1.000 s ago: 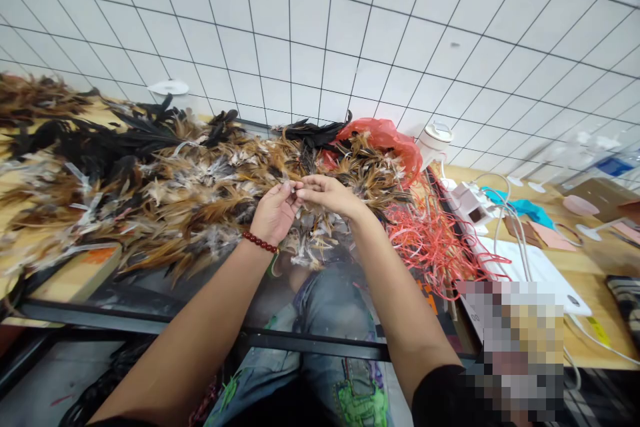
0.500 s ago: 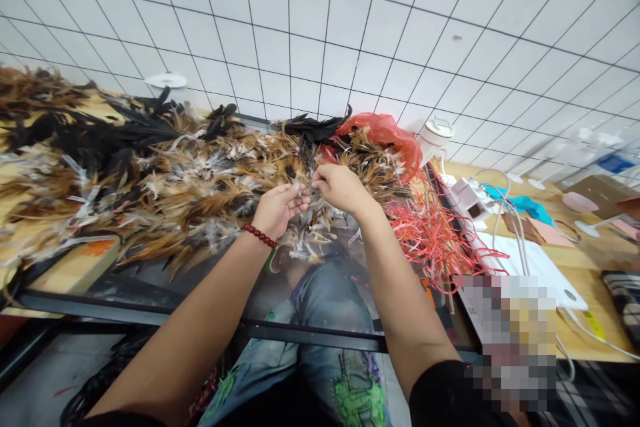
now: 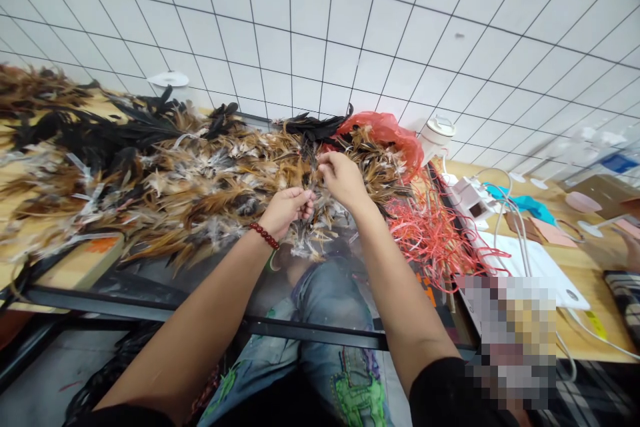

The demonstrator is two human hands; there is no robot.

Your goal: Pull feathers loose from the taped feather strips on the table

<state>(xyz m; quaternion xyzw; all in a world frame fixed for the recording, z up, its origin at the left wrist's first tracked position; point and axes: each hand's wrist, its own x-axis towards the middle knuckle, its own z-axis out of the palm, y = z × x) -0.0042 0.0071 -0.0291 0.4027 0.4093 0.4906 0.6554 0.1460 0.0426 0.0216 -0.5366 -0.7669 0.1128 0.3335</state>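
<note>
A long heap of brown, black and white feathers (image 3: 165,173) lies across a glass tabletop (image 3: 165,283) against a tiled wall. My left hand (image 3: 287,208), with a red bead bracelet at the wrist, is closed around a small bunch of feathers at the near edge of the heap. My right hand (image 3: 343,180) is just above and to the right of it, fingers pinched on feather tips that rise from that bunch. The two hands are a few centimetres apart.
A red plastic bag (image 3: 387,133) and a tangle of red strings (image 3: 435,233) lie right of the heap. Further right are a white device (image 3: 467,197), white cables, a white board (image 3: 530,267) and a wooden table (image 3: 595,260). Another person's hand (image 3: 631,248) shows at the right edge.
My right hand has lifted up and away from my left, drawing feathers upward. My left hand has closed into a fist and dropped slightly toward the near edge.
</note>
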